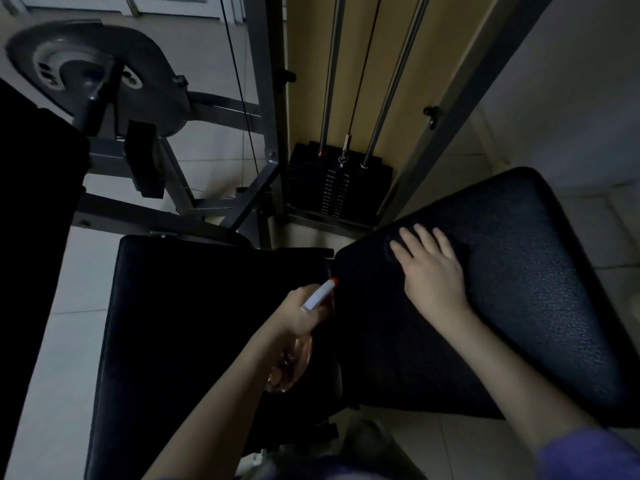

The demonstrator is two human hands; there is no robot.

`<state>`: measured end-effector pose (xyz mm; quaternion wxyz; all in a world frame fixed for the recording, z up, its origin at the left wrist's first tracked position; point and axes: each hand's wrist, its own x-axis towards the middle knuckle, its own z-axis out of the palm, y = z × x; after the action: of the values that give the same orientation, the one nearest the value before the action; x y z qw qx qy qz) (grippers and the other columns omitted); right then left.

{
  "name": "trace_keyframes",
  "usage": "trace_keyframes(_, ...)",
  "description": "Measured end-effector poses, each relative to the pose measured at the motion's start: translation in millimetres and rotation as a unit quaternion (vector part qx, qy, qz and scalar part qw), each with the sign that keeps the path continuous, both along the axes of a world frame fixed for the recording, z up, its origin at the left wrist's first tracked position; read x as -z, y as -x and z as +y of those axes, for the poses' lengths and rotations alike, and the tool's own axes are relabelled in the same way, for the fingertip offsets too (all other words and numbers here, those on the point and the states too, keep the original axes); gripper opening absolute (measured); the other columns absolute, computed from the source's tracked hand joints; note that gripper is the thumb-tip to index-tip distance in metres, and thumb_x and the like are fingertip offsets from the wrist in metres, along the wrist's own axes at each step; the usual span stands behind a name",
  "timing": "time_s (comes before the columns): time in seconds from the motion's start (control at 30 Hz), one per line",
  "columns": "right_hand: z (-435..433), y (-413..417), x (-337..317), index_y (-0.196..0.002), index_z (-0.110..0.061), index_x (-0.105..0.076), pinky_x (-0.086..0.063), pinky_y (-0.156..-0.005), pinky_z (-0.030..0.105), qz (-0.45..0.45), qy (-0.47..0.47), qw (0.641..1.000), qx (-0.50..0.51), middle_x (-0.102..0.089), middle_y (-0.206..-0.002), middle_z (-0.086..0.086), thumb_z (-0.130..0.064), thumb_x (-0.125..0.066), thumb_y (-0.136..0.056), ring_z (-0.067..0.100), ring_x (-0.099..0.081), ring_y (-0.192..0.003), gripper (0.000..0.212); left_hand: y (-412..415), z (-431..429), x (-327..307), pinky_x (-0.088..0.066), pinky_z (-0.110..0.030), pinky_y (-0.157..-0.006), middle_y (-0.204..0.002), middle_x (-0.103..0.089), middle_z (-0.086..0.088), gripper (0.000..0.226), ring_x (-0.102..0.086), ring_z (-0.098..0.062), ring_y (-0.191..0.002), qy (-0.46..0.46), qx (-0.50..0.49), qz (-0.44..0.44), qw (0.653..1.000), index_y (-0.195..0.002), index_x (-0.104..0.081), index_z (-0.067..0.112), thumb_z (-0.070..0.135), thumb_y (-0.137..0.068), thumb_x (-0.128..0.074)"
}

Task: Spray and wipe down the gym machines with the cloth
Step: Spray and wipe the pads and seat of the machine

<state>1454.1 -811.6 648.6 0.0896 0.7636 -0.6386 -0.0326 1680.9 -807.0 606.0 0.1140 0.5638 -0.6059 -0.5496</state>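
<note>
Left hand grips the spray bottle by its neck, with the red nozzle tip pointing at the gap between the two pads. Right hand lies flat, fingers extended, on the textured back pad. A dark cloth appears beneath it, though it is hard to distinguish. Seat pad sits below the bottle. Weight stack stands beyond.

You're looking down on a pale tiled floor, its grout lines dim in the low light. On your right a plain light wall meets it. A yellow panel stands upright at top centre, and a white door frame shows at top left.
</note>
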Motion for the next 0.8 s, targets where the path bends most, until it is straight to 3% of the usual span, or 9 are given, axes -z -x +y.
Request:
trace_keyframes(0.17, 1.5, -1.3, 0.4, -0.112, -0.005, -0.067, -0.034, -0.107, 0.052, 0.002, 0.026, 1.000, -0.008, -0.060, -0.125, 0.016, 0.004, -0.069, -0.065, 0.037, -0.053, -0.120, 0.048, 8.2, -2.7, 4.8, -0.046, -0.026, -0.085, -0.107, -0.058, -0.001, 0.042, -0.057, -0.016, -0.096, -0.025, -0.015, -0.007, 1.000, -0.130, -0.056, 0.019, 0.006, -0.090, -0.053)
trace_keyframes(0.27, 2.2, -0.5, 1.1, -0.112, -0.005, -0.068, -0.033, -0.107, 0.052, -0.002, 0.041, 0.999, -0.008, -0.061, -0.125, 0.016, 0.003, -0.068, -0.067, 0.037, -0.053, -0.120, 0.046, 9.0, 3.6, 9.1, -0.051, -0.035, -0.086, -0.090, -0.063, -0.001, 0.029, -0.061, -0.016, -0.085, -0.047, -0.045, 0.002, 0.998, -0.116, -0.064, 0.018, 0.011, -0.091, -0.053)
trace_keyframes(0.33, 2.8, -0.4, 1.8, -0.112, -0.005, -0.068, -0.032, -0.107, 0.051, -0.004, 0.044, 0.999, -0.008, -0.061, -0.125, 0.016, 0.004, -0.068, -0.067, 0.036, -0.052, -0.120, 0.046, 5.6, 10.1, 10.6, -0.051, -0.034, -0.087, -0.092, -0.064, 0.000, 0.027, -0.062, -0.016, -0.087, -0.076, -0.043, 0.012, 0.996, -0.116, -0.064, 0.019, 0.012, -0.092, -0.054)
trace_keyframes(0.4, 5.3, -0.9, 2.0, -0.112, -0.005, -0.068, -0.032, -0.107, 0.051, -0.007, 0.044, 0.999, -0.006, -0.061, -0.125, 0.016, 0.004, -0.068, -0.067, 0.036, -0.052, -0.120, 0.046, 1.1, 15.4, 11.3, -0.047, -0.027, -0.094, -0.113, -0.060, 0.001, 0.043, -0.058, -0.013, -0.102, -0.077, 0.026, 0.018, 0.997, -0.132, -0.054, 0.021, 0.007, -0.092, -0.053)
trace_keyframes(0.47, 8.7, -1.3, 3.3, -0.111, -0.005, -0.068, -0.032, -0.107, 0.052, -0.006, 0.051, 0.999, -0.005, -0.061, -0.124, 0.016, 0.005, -0.068, -0.067, 0.036, -0.053, -0.120, 0.045, -1.8, 22.0, 11.8, -0.042, -0.020, -0.094, -0.116, -0.055, 0.005, 0.050, -0.053, -0.008, -0.106, -0.070, 0.103, -0.007, 0.992, -0.139, -0.046, 0.022, 0.006, -0.092, -0.052)
trace_keyframes(0.63, 20.2, -3.3, 7.7, -0.115, -0.006, -0.067, -0.028, -0.110, 0.051, 0.003, 0.042, 0.999, -0.001, -0.059, -0.128, 0.014, 0.003, -0.067, -0.070, 0.035, -0.050, -0.123, 0.045, -4.9, 39.1, 24.2, -0.045, -0.022, -0.072, -0.071, -0.058, 0.009, 0.028, -0.057, -0.007, -0.068, -0.122, 0.075, -0.025, 0.989, -0.114, -0.064, 0.006, 0.017, -0.097, -0.046)
trace_keyframes(0.7, 25.4, -4.0, 9.1, -0.115, -0.007, -0.066, -0.027, -0.110, 0.050, 0.004, 0.039, 0.999, 0.000, -0.059, -0.128, 0.014, 0.003, -0.066, -0.071, 0.035, -0.050, -0.124, 0.045, -7.2, 42.9, 24.5, -0.043, -0.017, -0.072, -0.077, -0.059, 0.011, 0.030, -0.056, -0.002, -0.070, -0.120, 0.116, -0.039, 0.985, -0.120, -0.063, 0.016, 0.014, -0.095, -0.047)
trace_keyframes(0.8, 32.9, -5.9, 11.4, -0.115, -0.007, -0.066, -0.024, -0.111, 0.048, 0.002, 0.039, 0.999, 0.000, -0.059, -0.128, 0.014, 0.003, -0.066, -0.072, 0.034, -0.050, -0.124, 0.044, -8.7, 49.7, 25.1, -0.041, -0.020, -0.082, -0.106, -0.065, -0.001, 0.032, -0.058, -0.009, -0.088, -0.141, 0.161, -0.069, 0.974, -0.120, -0.059, 0.029, 0.015, -0.092, -0.052)
